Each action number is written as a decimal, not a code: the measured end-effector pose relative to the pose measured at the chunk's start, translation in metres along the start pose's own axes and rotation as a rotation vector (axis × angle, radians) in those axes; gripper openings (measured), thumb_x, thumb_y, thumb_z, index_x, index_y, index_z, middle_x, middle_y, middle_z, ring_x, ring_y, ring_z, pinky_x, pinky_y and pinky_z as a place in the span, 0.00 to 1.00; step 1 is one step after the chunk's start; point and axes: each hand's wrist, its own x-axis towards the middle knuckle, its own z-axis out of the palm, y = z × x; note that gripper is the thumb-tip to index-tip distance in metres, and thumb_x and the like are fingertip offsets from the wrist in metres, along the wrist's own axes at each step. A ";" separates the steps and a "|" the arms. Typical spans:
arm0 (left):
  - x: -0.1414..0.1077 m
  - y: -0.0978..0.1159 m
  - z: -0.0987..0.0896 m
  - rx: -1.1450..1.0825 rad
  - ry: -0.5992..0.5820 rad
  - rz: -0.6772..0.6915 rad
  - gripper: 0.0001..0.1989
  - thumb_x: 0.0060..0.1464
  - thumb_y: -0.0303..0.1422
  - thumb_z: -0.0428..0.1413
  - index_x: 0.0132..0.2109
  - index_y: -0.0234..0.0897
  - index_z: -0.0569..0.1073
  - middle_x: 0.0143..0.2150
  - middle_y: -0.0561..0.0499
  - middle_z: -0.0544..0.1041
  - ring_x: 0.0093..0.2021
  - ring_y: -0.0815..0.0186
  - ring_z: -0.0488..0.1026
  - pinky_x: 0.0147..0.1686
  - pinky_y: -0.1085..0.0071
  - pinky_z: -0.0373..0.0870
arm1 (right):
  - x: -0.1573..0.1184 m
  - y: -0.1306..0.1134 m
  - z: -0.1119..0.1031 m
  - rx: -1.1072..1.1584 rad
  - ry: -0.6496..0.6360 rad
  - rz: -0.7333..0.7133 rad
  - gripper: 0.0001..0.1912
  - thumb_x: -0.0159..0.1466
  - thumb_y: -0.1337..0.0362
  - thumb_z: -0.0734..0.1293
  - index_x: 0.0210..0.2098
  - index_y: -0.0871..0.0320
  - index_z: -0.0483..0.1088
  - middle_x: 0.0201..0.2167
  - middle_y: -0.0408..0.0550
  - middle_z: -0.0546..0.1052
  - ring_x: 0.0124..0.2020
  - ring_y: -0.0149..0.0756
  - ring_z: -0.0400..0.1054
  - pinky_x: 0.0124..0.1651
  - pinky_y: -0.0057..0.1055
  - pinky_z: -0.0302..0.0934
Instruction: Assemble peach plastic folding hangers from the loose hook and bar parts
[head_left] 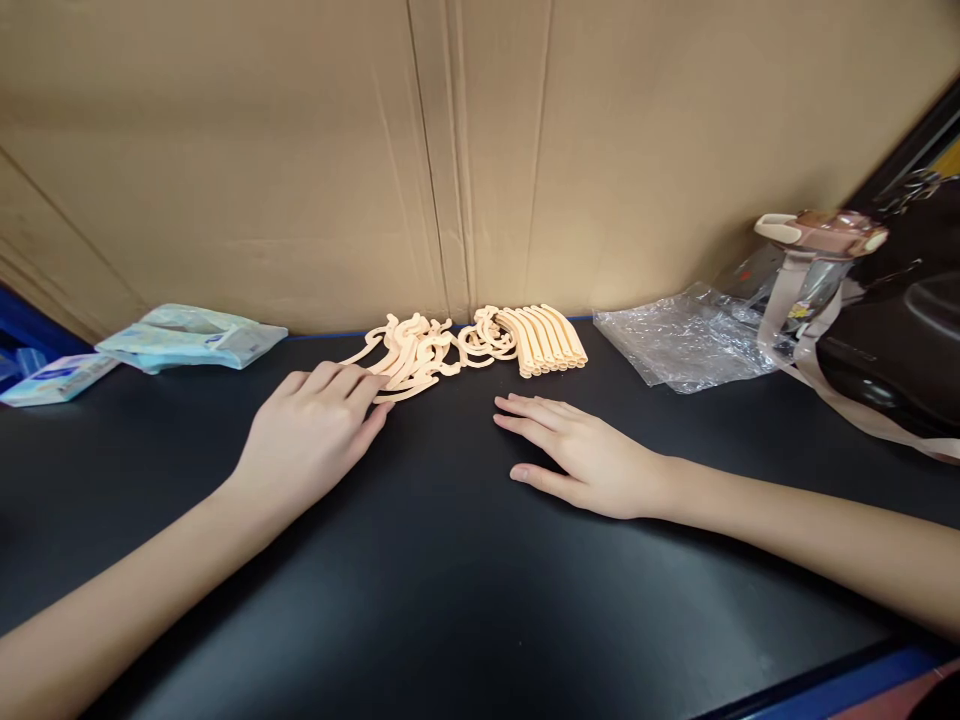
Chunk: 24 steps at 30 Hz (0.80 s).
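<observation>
Several beige curved pieces [409,352] lie in a loose pile at the back middle of the black table [450,560]. Beside them are some beige ring-like pieces [486,338], and to the right a neat row of beige curved tubes [541,340]. My left hand [319,425] reaches the front left of the pile, its fingers curled over a piece; the fingertips are partly hidden. My right hand [581,450] rests on the table in front of the row, fingers spread, holding nothing.
A tissue pack [191,338] and a smaller pack [60,380] lie at the left. Crumpled clear plastic [682,338], a strapped bottle [832,240] and a dark bag [900,320] are at the right. Cardboard [300,160] stands behind.
</observation>
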 end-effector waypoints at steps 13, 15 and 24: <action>0.001 -0.003 0.004 -0.316 -0.165 -0.256 0.12 0.63 0.37 0.42 0.47 0.42 0.68 0.40 0.43 0.79 0.43 0.47 0.75 0.42 0.53 0.67 | 0.000 -0.001 -0.001 0.036 0.012 0.004 0.30 0.72 0.51 0.56 0.65 0.67 0.62 0.68 0.61 0.59 0.69 0.51 0.54 0.68 0.53 0.54; 0.002 -0.004 0.004 -0.372 -0.172 -0.274 0.10 0.62 0.36 0.43 0.45 0.42 0.67 0.40 0.44 0.79 0.43 0.48 0.74 0.42 0.53 0.66 | 0.000 -0.001 -0.002 0.028 0.009 0.002 0.31 0.72 0.51 0.56 0.65 0.69 0.62 0.68 0.62 0.59 0.69 0.51 0.53 0.68 0.52 0.53; 0.001 -0.003 0.007 -0.524 -0.205 -0.244 0.09 0.63 0.37 0.43 0.37 0.42 0.63 0.37 0.46 0.74 0.39 0.53 0.71 0.41 0.56 0.65 | 0.000 0.000 -0.001 -0.004 -0.003 0.000 0.32 0.72 0.50 0.55 0.65 0.69 0.61 0.68 0.61 0.59 0.69 0.51 0.53 0.69 0.50 0.52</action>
